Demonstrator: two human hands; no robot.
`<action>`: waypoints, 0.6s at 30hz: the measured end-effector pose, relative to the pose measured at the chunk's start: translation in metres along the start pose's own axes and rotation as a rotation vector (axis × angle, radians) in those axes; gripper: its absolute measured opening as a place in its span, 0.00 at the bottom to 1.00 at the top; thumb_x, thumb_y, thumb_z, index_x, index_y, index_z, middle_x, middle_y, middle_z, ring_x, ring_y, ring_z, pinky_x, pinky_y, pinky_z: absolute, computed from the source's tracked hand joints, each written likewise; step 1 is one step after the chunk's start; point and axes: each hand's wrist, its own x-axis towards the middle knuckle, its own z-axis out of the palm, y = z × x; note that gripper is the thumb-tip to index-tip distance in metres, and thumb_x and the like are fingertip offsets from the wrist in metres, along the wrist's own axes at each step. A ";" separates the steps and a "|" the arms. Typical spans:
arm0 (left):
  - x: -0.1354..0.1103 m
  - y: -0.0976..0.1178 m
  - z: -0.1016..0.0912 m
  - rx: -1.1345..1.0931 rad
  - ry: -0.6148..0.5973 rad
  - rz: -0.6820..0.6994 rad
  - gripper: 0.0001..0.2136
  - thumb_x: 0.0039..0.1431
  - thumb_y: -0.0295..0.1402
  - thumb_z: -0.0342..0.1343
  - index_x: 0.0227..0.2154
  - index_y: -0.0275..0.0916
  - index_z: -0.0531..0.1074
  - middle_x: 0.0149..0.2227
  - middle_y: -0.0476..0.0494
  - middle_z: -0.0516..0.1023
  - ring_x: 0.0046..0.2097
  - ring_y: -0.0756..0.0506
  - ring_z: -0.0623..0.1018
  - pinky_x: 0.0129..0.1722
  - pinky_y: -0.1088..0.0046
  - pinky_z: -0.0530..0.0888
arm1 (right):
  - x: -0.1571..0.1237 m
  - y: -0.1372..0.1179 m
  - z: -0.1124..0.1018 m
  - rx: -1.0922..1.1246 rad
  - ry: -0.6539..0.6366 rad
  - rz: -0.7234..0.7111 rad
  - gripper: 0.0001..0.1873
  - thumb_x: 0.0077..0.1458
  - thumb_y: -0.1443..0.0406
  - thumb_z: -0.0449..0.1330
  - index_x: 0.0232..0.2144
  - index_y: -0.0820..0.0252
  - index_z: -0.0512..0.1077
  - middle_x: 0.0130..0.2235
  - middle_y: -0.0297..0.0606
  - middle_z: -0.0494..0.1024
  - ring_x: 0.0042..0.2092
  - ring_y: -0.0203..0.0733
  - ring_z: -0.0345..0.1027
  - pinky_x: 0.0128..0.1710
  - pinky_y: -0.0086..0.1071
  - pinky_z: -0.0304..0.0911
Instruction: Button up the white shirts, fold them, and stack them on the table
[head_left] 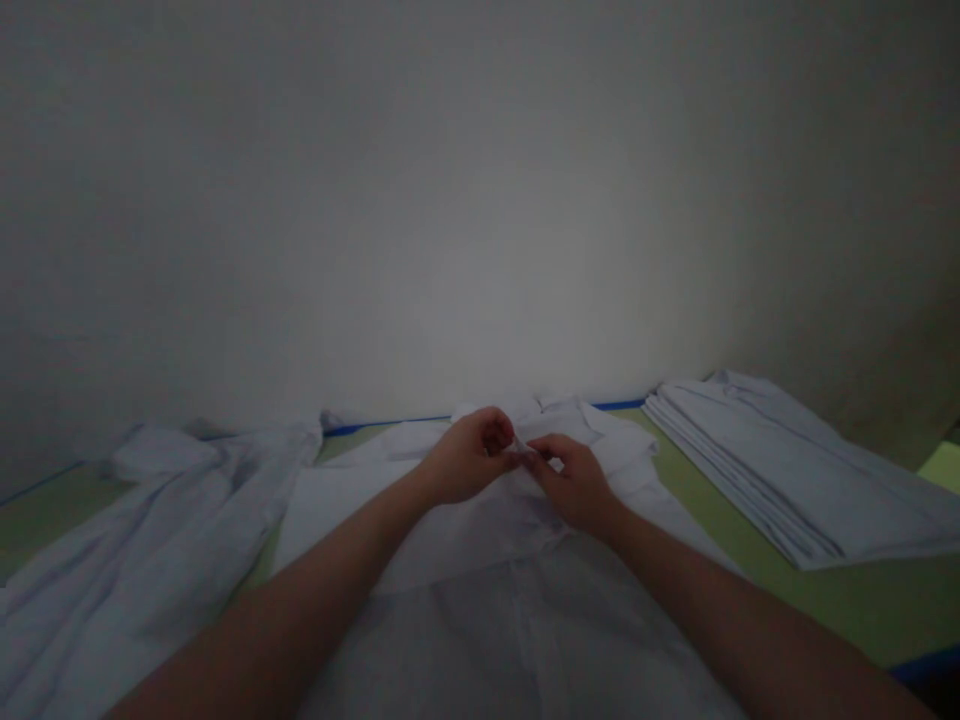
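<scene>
A white garment [465,630] with a long seam down its middle, like a shirt or a coat, lies spread in front of me. My left hand [469,458] is closed in a pinch on its cloth near the far end. Close beside it, my right hand [574,484] pinches the same bit of cloth between thumb and fingers. The pinched cloth is raised a little and bunched between the fingertips. Whether a button or other small part is there, I cannot make out in the dim light.
The garment lies on a green table [847,610] with a blue edge [619,405], against a plain grey wall [480,200]. To the left is a loose heap of white cloth [187,530]. On the right sits a neat stack of folded white garments [795,470].
</scene>
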 end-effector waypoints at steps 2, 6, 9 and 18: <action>-0.001 0.001 0.002 0.029 0.021 0.021 0.10 0.46 0.32 0.58 0.30 0.38 0.62 0.25 0.53 0.66 0.26 0.55 0.66 0.24 0.80 0.63 | -0.001 -0.001 -0.001 -0.026 -0.010 -0.021 0.09 0.53 0.64 0.54 0.33 0.58 0.74 0.32 0.37 0.76 0.34 0.38 0.67 0.33 0.29 0.60; -0.003 0.003 0.005 0.071 0.029 0.032 0.10 0.46 0.30 0.56 0.30 0.39 0.60 0.25 0.54 0.64 0.25 0.55 0.65 0.23 0.81 0.61 | -0.002 -0.003 -0.003 -0.092 -0.026 -0.108 0.10 0.53 0.67 0.54 0.36 0.59 0.73 0.36 0.38 0.76 0.37 0.38 0.67 0.38 0.31 0.60; -0.004 0.003 0.006 0.075 0.020 0.012 0.11 0.46 0.29 0.56 0.31 0.39 0.59 0.25 0.55 0.64 0.24 0.55 0.65 0.22 0.81 0.60 | -0.002 -0.004 -0.005 -0.158 -0.052 -0.189 0.11 0.53 0.69 0.53 0.38 0.60 0.73 0.33 0.38 0.75 0.36 0.38 0.66 0.39 0.32 0.59; -0.006 0.008 0.010 0.034 0.019 0.001 0.12 0.48 0.30 0.54 0.37 0.40 0.60 0.24 0.55 0.66 0.24 0.55 0.66 0.22 0.81 0.60 | -0.001 -0.005 -0.013 -0.320 -0.060 -0.336 0.13 0.51 0.71 0.52 0.38 0.62 0.72 0.29 0.38 0.70 0.34 0.38 0.61 0.37 0.32 0.56</action>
